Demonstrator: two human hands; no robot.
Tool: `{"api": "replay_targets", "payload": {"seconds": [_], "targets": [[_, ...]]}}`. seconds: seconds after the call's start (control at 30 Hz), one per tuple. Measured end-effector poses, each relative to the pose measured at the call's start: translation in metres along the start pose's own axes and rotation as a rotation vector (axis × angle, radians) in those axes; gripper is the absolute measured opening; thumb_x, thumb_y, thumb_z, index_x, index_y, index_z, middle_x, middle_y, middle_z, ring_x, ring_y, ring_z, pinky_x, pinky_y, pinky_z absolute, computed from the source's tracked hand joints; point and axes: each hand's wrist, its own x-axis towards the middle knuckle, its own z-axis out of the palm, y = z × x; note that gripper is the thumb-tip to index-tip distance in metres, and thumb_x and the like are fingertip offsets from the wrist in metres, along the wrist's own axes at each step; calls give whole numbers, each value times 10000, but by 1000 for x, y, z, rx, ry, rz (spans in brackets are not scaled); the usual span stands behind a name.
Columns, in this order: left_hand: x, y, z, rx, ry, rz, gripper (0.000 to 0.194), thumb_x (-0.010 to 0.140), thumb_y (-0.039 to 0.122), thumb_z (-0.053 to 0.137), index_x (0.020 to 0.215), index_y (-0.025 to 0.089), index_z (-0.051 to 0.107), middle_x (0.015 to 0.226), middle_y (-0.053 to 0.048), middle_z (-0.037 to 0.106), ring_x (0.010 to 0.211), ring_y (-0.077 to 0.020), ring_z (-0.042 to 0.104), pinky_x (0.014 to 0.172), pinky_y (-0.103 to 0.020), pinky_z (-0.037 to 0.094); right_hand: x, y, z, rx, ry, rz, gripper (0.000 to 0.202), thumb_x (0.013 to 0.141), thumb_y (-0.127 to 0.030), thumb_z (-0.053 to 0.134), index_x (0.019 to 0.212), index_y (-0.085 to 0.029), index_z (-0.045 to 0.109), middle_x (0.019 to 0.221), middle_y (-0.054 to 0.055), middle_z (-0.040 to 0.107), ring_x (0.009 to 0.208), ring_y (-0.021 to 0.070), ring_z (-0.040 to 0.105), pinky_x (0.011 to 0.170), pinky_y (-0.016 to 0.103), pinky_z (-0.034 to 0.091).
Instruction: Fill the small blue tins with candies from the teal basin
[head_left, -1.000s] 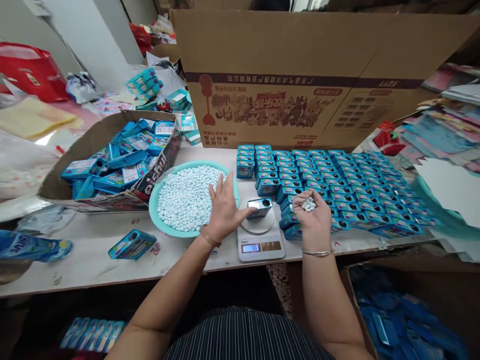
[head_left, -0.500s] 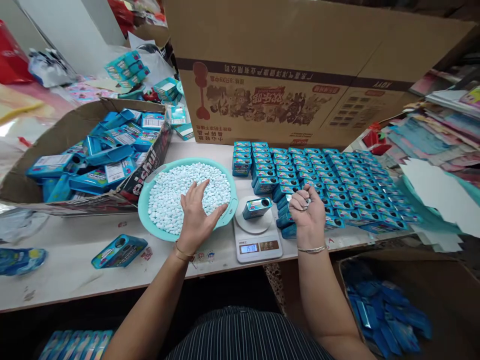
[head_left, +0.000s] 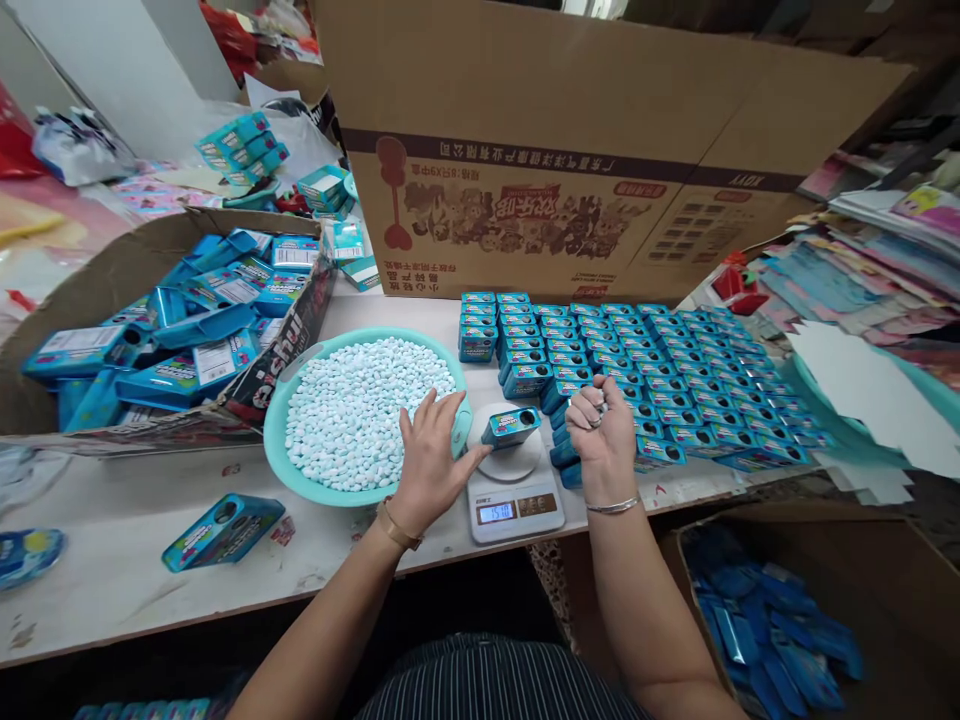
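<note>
My left hand is open, fingers spread, over the right rim of a turquoise basin full of pale blue-white candies. Its thumb points toward a small blue box standing on the round plate of a white digital scale. To the right of the scale, my right hand is curled closed in front of the rows of blue boxes; what its fingers hold, if anything, is hidden. Another blue box with a round dark opening lies on the table, left of the scale.
Rows of blue boxes fill the right side of the table. An open carton of blue boxes stands at left, a large carton behind. Below right, another carton holds blue packs.
My left hand has moved right, from over the candies toward the box on the scale. My right hand stays closed, and the view has shifted slightly.
</note>
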Motion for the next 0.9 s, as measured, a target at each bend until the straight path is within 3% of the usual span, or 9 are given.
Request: {"api": "replay_targets", "payload": {"seconds": [0.23,0.4,0.5,0.6,0.7,0.9], "targets": [[20,19,24,20,-79,53,576,842,322,685,1368,215,476,1358,-138,593,1409,-369,393,1160,-709,162,8,26,22,-40,60,28,288,954,-375,593,743,-206,493,435,-148,298,304,26,282,321,130,252],[34,28,36,14,-81,66,353,849,284,682,1191,227,611,1183,-94,664,1358,-342,448,1155,-710,156,12,37,32,-22,82,30,279,971,-354,570,745,-200,513,419,-149,320,314,27,299,365,133,321],[40,36,38,-34,-14,84,181,881,263,644,1060,264,672,1064,-49,685,1250,-298,530,1161,-692,152,11,35,35,81,84,91,308,1016,-300,475,726,-201,509,401,-135,331,318,39,307,364,130,328],[47,46,38,-77,38,122,113,897,262,633,982,284,704,972,-18,693,1115,-253,583,1169,-660,162,9,33,38,143,131,114,343,1029,-256,424,696,-204,489,397,-127,360,353,48,376,510,169,498],[54,57,38,-73,29,162,105,895,270,645,969,279,719,939,-9,707,1048,-239,590,1167,-638,179,5,36,41,124,135,101,306,1000,-275,499,700,-211,496,424,-118,416,442,71,504,689,266,580],[62,70,39,33,-43,206,151,896,304,643,1016,263,726,1012,-39,736,1031,-270,590,1094,-616,287,1,42,37,91,70,43,244,899,-321,668,729,-217,527,478,-109,473,520,87,576,663,245,567]]}}
